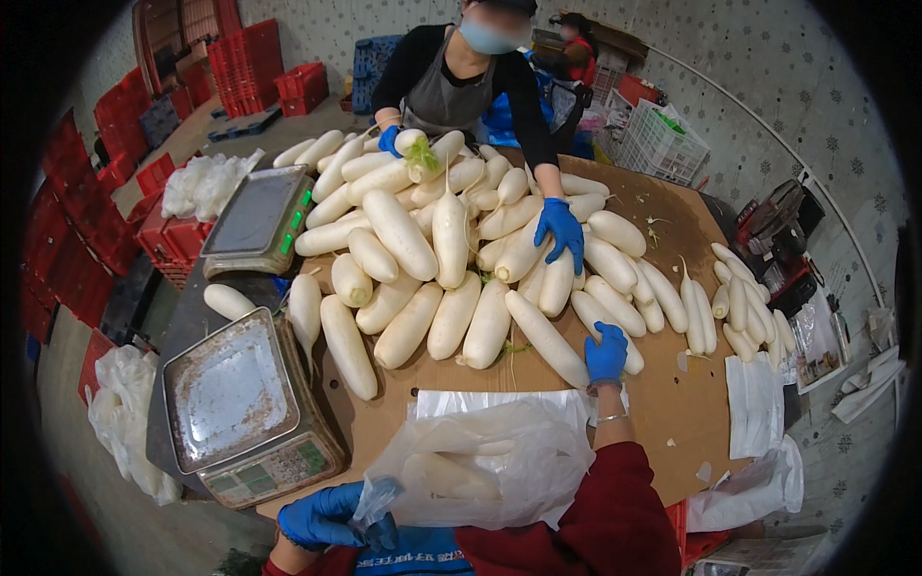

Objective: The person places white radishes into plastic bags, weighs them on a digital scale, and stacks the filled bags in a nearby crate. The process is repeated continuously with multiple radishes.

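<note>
My left hand (338, 515), in a blue glove, grips the gathered edge of a translucent plastic bag (533, 461) at the near edge of the table. White radishes show faintly through the bag's film. My right hand (606, 353), gloved in blue too, is stretched forward among the white radishes, beside a long white radish (547, 338) on its left and touching another (594, 313); whether its fingers hold one is hard to tell. A large heap of white radishes (450, 237) covers the middle of the brown table (670, 432). Flat white bags (497, 405) lie under the filled one.
A rusty-topped scale (230, 389) stands at the left, a second scale (252, 209) behind it. Across the table, a co-worker's gloved hands (560, 234) touch the heap. More radishes (749, 309) and flat bags (755, 403) lie at the right. Red crates (245, 68) are stacked back left.
</note>
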A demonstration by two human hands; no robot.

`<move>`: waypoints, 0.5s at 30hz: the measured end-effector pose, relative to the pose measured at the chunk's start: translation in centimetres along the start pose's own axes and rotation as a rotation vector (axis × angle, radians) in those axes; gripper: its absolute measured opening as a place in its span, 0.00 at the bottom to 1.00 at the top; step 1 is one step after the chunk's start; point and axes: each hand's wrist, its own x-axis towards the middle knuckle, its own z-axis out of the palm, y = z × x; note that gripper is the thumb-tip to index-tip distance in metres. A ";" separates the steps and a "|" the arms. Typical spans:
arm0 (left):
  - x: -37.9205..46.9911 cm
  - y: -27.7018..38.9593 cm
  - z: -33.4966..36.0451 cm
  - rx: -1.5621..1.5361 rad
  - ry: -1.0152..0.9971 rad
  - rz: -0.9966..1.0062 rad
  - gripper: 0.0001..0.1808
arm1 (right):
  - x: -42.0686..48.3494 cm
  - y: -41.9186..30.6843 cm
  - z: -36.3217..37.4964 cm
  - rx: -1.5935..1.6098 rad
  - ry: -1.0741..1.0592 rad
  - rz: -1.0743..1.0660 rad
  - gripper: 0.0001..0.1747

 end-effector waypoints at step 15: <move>0.1 -0.3 -0.1 0.017 -0.006 0.009 0.25 | -0.1 1.2 1.1 -0.005 0.025 -0.038 0.22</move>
